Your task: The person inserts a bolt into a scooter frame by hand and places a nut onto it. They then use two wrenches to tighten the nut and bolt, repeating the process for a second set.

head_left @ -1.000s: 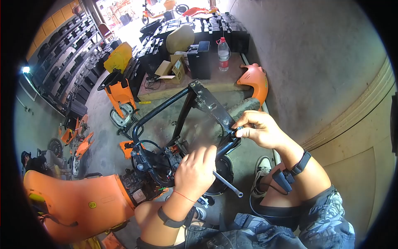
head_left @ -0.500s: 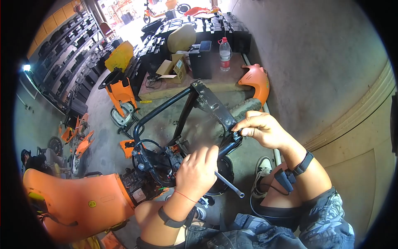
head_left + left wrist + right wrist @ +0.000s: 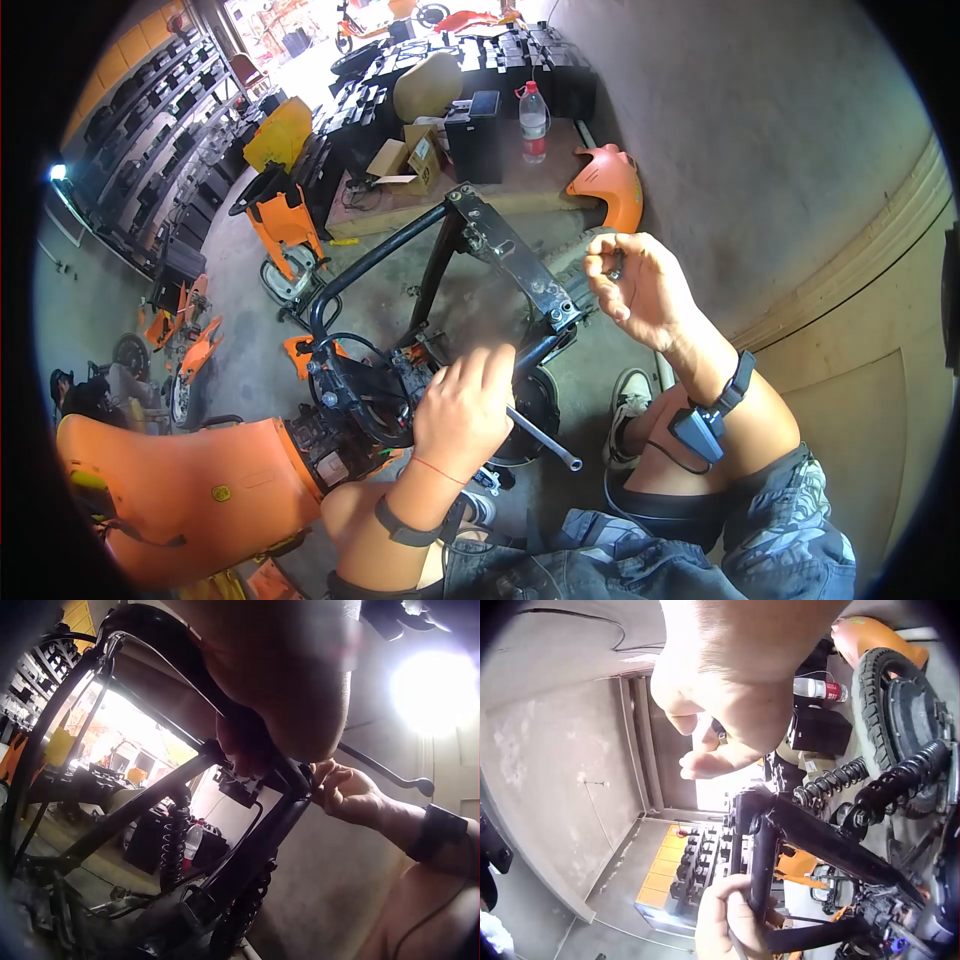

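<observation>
My left hand [image 3: 462,405] holds a long silver wrench [image 3: 545,440] beside the black scooter frame [image 3: 385,250], its fingers curled at the frame tube. The wrench handle sticks out to the right, ending in a rounded head. Just off the frame's near right corner, my right hand [image 3: 645,290] is raised with its palm turned partly up. Its curled fingers hold a small dark metal piece [image 3: 617,263], bolt-like, which glints between the fingers in the right wrist view. A bolt head [image 3: 557,315] shows on the frame's corner plate, close to that hand.
An orange body panel [image 3: 200,490] lies at lower left. Beyond the frame, a low platform [image 3: 470,205] carries an open cardboard box [image 3: 405,165], a black case and a water bottle [image 3: 533,125]. Near the wall stands an orange fender [image 3: 610,185]. Coil springs [image 3: 900,780] hang below the frame.
My right hand has lifted off the frame's corner, moving up and right and turning its palm, with the small metal piece in its fingers. The left hand stays at the tube with the wrench.
</observation>
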`<state>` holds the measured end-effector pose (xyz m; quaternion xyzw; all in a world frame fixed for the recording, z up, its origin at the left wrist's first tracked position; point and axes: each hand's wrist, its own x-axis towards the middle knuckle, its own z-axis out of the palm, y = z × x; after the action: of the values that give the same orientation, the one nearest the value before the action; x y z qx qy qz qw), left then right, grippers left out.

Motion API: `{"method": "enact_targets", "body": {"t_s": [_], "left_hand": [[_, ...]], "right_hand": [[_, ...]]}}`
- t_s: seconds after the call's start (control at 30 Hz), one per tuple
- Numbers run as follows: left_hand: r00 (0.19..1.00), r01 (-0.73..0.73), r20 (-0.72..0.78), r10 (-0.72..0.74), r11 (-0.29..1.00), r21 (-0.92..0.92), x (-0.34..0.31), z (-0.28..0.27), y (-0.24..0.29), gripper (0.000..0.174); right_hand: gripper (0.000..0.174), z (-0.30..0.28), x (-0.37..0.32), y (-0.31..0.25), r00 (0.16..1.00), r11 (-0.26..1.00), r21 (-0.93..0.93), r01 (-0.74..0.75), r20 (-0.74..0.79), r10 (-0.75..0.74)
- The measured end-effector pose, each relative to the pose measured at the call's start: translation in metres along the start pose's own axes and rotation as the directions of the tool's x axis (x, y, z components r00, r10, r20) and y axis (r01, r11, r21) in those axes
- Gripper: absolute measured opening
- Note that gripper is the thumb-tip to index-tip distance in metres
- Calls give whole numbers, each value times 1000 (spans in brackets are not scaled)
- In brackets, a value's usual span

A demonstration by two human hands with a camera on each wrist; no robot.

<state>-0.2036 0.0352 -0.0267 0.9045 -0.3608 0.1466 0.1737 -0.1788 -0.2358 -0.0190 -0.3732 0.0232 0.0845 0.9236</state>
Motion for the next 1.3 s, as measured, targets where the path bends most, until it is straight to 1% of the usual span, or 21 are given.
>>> {"method": "enact_targets", "body": {"t_s": [0.03, 0.1, 0.17, 0.2, 0.23, 0.27, 0.3, 0.33, 0.37, 0.4, 0.47, 0.57, 0.6, 0.63, 0.77, 0.83, 0.97, 1.17, 1.23, 1.27, 1.3], "left_hand": [[1000, 0, 2, 0, 1000, 0, 0, 0, 0, 32], [1000, 1, 0, -1, 1000, -8, 0, -1, 0, 32], [1000, 4, 4, -4, 1000, -5, 0, -1, 0, 32], [1000, 6, 4, -6, 1000, -3, 0, -1, 0, 32], [1000, 8, 4, -8, 1000, -2, 1, 0, 1, 32], [1000, 0, -1, 0, 1000, -6, 2, -2, 1, 33], [1000, 0, -1, 0, 1000, -6, 2, -1, 2, 33], [1000, 2, 7, -2, 1000, -2, 2, -1, 1, 33], [1000, 4, 16, -4, 1000, 2, 2, -1, 1, 34], [1000, 5, 24, -5, 1000, 2, 2, -2, 1, 35], [1000, 3, 15, -3, 1000, 7, 2, -1, 1, 35], [1000, 2, 16, -2, 1000, 0, 1, -2, 1, 36], [1000, -2, 13, 2, 1000, 2, 1, -1, 1, 36], [1000, -2, 13, 2, 1000, 2, 1, -1, 0, 36], [1000, -6, 2, 6, 1000, -9, 1, -1, 1, 35], [1000, -4, 11, 4, 1000, 8, 1, -1, 0, 34], [1000, -9, -2, 9, 1000, 12, 1, -2, 1, 33], [1000, -7, 0, 7, 1000, 5, 1, -1, 1, 33], [1000, 6, -3, -6, 1000, 17, 1, 0, 0, 33], [1000, 14, -23, -13, 1000, 10, 0, 1, 0, 32], [999, 32, -13, -32, 999, -3, -1, 1, 0, 30]], "right_hand": [[29, 5, -1, 0, 996, 999, 7, -38, -86, 38], [29, 14, -6, 1, 994, 993, -122, -11, -106, -2], [30, 9, -8, 1, 1000, 959, -284, -17, -24, 11], [30, 11, -10, 1, 996, 857, -515, -19, -88, -31], [31, 19, -12, 1, 986, 701, -712, -38, -139, -88], [32, 11, -2, 17, 926, 514, -799, 311, 133, -354], [29, 12, -9, 13, 950, 406, -885, 229, 113, -292], [29, 21, -14, 9, 949, 312, -922, 229, 140, -283], [29, 28, -16, 8, 948, 216, -949, 228, 166, -272], [29, 28, -15, 10, 948, 217, -949, 228, 167, -270], [29, 25, -12, 14, 887, 44, -930, 366, 334, -319], [31, 22, -10, 17, 870, 68, -900, 431, 394, -297], [29, 23, -11, 16, 871, 25, -902, 431, 409, -272], [29, 24, -11, 16, 871, 25, -902, 432, 409, -272], [23, 18, -7, 22, 850, 77, -876, 476, 436, -295], [20, 13, -3, 22, 736, -99, -795, 599, 595, -324], [18, 14, -4, 20, 741, -80, -791, 607, 599, -302], [16, 15, -8, 16, 783, -57, -821, 569, 561, -269], [14, 18, -15, 16, 903, 337, -845, 414, 334, -271], [15, 18, -16, 17, 919, 530, -754, 387, 273, -283], [19, 22, -22, 10, 955, 625, -722, 297, 213, -208]]}}
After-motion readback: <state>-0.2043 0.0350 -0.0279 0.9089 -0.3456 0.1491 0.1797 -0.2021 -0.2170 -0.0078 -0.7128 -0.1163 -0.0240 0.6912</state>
